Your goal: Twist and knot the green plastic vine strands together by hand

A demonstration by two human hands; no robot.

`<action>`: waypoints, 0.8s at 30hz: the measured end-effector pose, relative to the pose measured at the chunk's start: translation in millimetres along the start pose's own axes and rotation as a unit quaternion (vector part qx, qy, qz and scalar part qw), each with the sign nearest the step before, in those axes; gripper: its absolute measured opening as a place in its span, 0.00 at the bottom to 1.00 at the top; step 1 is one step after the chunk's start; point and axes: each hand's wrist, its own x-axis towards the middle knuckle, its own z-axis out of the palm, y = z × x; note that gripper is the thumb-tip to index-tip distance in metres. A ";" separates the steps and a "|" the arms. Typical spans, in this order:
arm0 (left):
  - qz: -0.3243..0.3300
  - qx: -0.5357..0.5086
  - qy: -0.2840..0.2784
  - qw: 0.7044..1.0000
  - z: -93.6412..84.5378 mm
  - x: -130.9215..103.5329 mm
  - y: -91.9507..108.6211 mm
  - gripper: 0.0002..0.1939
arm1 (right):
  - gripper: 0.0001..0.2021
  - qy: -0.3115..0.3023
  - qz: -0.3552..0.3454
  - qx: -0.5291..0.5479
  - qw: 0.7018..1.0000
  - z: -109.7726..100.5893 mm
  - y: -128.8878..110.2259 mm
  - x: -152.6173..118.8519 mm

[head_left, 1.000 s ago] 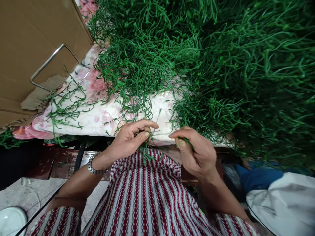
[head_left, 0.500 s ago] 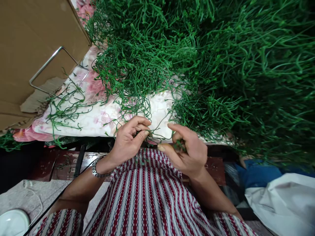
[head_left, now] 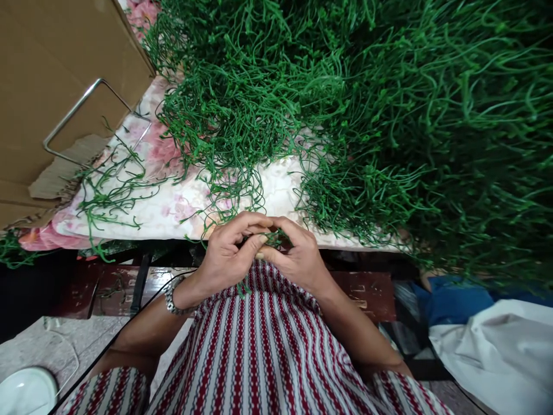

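Thin green stems with small buds lie in a large pile (head_left: pixel 268 86) over a floral cloth (head_left: pixel 164 216). At the cloth's front edge my left hand (head_left: pixel 228 253) pinches green stems between thumb and fingers. My right hand (head_left: pixel 298 253) meets it, fingertips touching, with its fingers curled round more green stems (head_left: pixel 273 236). A few stem ends hang below my left hand, in front of the striped garment. A smaller scatter of stems (head_left: pixel 112 193) lies on the cloth at the left.
A cardboard box (head_left: pixel 64 69) with a metal wire frame (head_left: pixel 71 114) stands at the upper left. Below the cloth is a dark red wooden surface (head_left: pixel 367 294). A white bag (head_left: pixel 501 351) is at the lower right, a round white object (head_left: pixel 28 392) at the lower left.
My right hand has moved left and its fingertips have come together with those of my left hand. The long stem that stretched between the hands no longer shows.
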 end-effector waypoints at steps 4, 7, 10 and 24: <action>0.018 0.002 -0.013 1.000 2.2 -2.8 1.8 0.11 | 0.06 0.036 -0.002 0.005 0.999 4.5 -2.1 -4.1; 0.062 0.070 0.017 0.996 4.6 -4.9 3.5 0.12 | 0.05 0.054 -0.021 0.017 0.998 3.3 -1.7 -3.1; 0.093 0.149 0.020 0.984 4.5 -2.9 4.8 0.09 | 0.05 0.069 -0.032 0.028 0.997 1.7 -2.1 -1.9; 0.002 0.137 -0.229 0.964 -20.6 11.3 8.7 0.05 | 0.04 -0.018 -0.074 -0.040 0.996 -12.7 -3.3 -6.8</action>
